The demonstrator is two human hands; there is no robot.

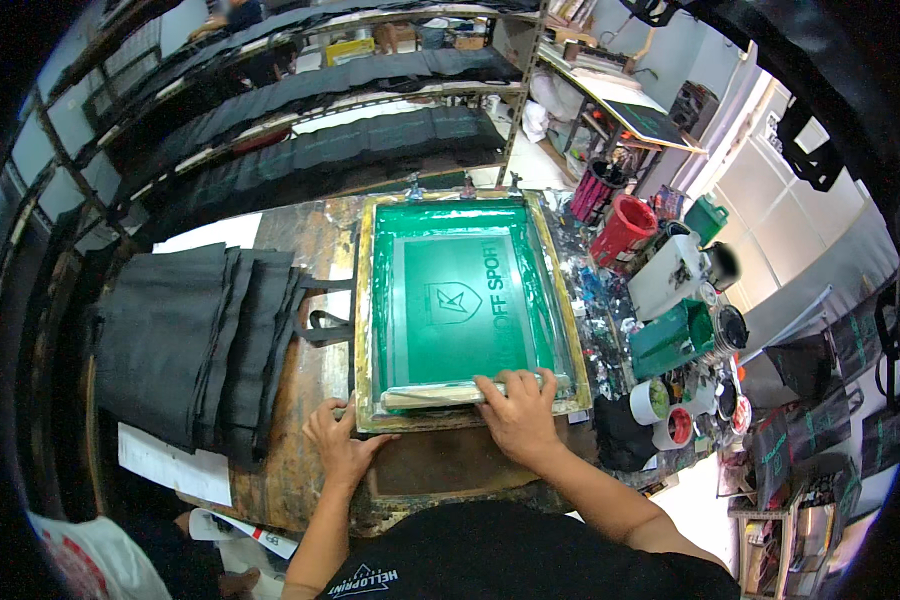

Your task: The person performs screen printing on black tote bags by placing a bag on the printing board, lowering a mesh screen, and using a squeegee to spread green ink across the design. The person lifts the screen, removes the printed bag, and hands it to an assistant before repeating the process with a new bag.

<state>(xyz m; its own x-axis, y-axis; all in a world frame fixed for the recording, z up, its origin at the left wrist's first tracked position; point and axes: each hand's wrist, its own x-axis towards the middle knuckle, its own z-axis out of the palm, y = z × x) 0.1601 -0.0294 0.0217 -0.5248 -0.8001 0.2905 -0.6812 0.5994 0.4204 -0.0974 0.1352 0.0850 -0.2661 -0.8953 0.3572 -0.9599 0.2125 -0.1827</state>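
Observation:
A screen-printing frame with a wooden rim lies on the work table in front of me. Its mesh is coated in green, showing a shield emblem and lettering. Across the near end of the mesh lies a long squeegee, and my right hand is closed over its right part. My left hand is at the frame's near left corner, thumb and fingers spread around it and touching or almost touching the rim. Dark straps reach toward the frame from the left; whatever lies beneath it is hidden.
A pile of black fabric bags covers the table's left side. Ink tubs, a red bucket and a green container crowd the right. Racks of black bags stand behind. Hinge clamps hold the frame's far edge.

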